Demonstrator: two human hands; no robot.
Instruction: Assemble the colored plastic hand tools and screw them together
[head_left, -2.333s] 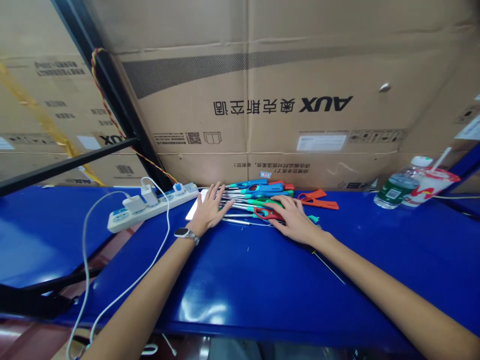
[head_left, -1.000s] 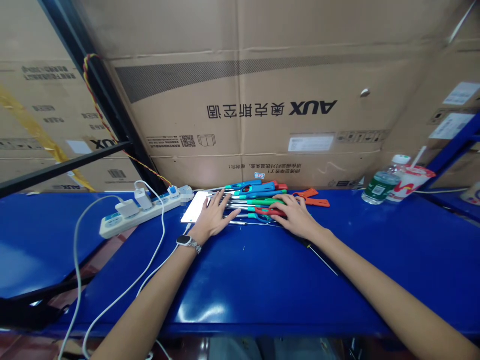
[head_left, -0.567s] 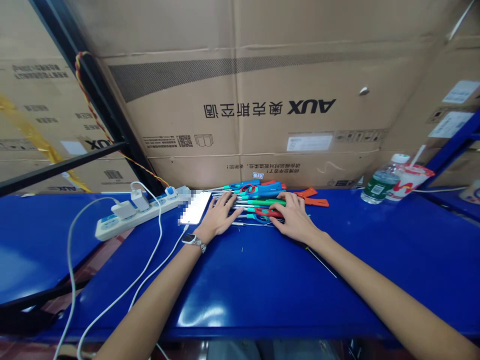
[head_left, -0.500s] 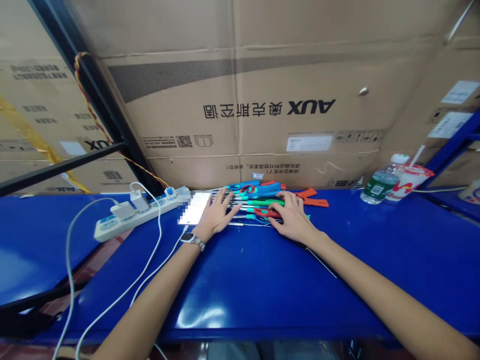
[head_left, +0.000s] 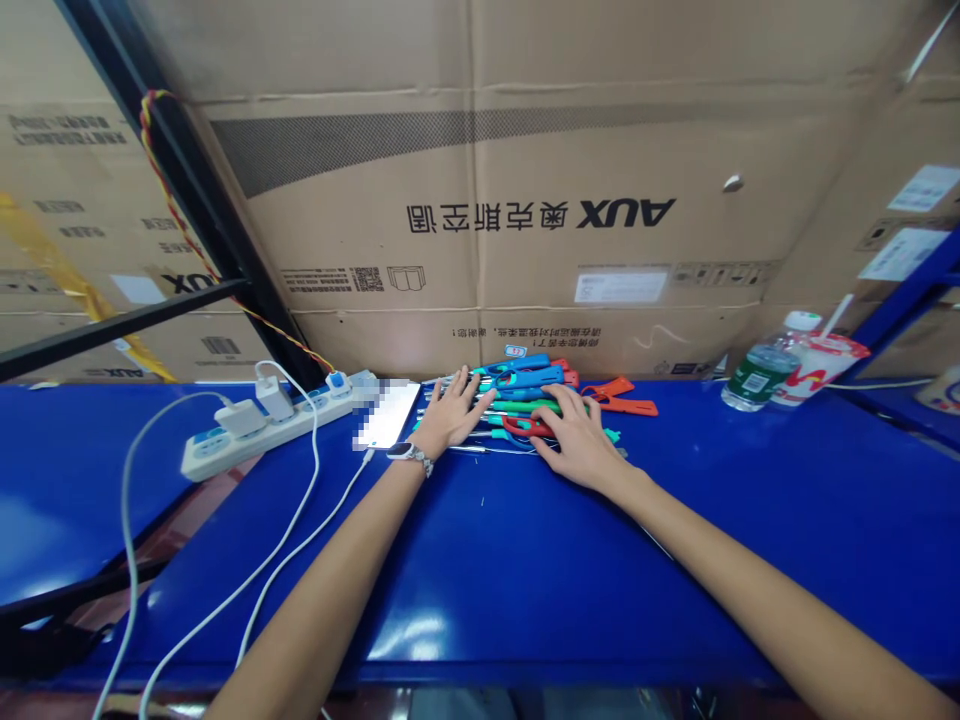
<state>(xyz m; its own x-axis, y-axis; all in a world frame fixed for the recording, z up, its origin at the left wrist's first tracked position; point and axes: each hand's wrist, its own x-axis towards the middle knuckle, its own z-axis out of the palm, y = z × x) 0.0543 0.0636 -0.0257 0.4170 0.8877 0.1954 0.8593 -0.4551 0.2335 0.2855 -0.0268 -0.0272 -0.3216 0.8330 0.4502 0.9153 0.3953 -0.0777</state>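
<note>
Glossy blue shelving (head_left: 480, 580) filled the foreground. Spread flat, gripping nothing, the left hand (head_left: 447, 418) lay across the stem end of the lighters (head_left: 517, 407); the right hand (head_left: 576, 437) arched loosely over the handle end, any grip unclear, seemingly steadying the bunch. Beyond, an upside-down carton (head_left: 525, 265) stood like a backstop.

On my view the left hand (head_left: 452, 412) has moved to the right and is now just beside the white phone (head_left: 394, 415), which it was partly covering before. The uppermost blue lighter (head_left: 525, 364) has also shifted rightward, farther from the phone. Well to the phone's right, the right forearm (head_left: 712, 550) now hides most of a thin rod (head_left: 658, 542).
</note>
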